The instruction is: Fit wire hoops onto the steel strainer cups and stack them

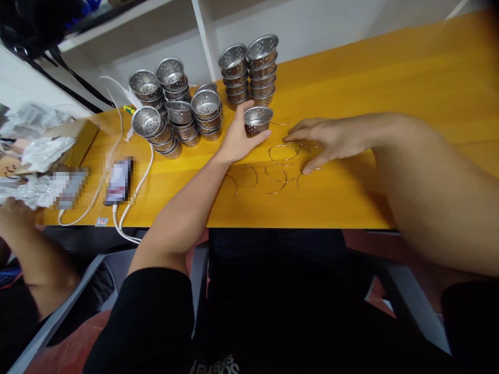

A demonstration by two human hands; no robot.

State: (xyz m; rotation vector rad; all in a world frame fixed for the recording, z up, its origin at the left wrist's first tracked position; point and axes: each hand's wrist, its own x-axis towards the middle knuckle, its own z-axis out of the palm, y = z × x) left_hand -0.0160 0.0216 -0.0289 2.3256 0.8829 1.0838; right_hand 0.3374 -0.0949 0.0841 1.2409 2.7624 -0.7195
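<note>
- In the head view, the left hand (pixel 237 139) is curved round one side of a perforated metal cup (pixel 258 120), thumb in front and a finger behind, with the grip only as wide as the cup. A hold from the side like this probably keeps it steady and its mouth unblocked.
- The cup is upright near the middle of the table (pixel 351 93), just in front of two tall stacks (pixel 263 75), within easy reach of both hands.
- The right hand (pixel 325 137) is palm down, thumb and fingers well parted over thin curved wires (pixel 257 177). I see nothing between them, though I can't tell whether a fingertip touches a wire.
- The wires are spread out, some overlapping, on the person's near side, presumably handy for picking singly.
- More stacks (pixel 180 117) cluster to the left; nesting likely saves room.
- Further left are a phone (pixel 118 181) and another person's hand (pixel 15 215), well apart from the cup.
</note>
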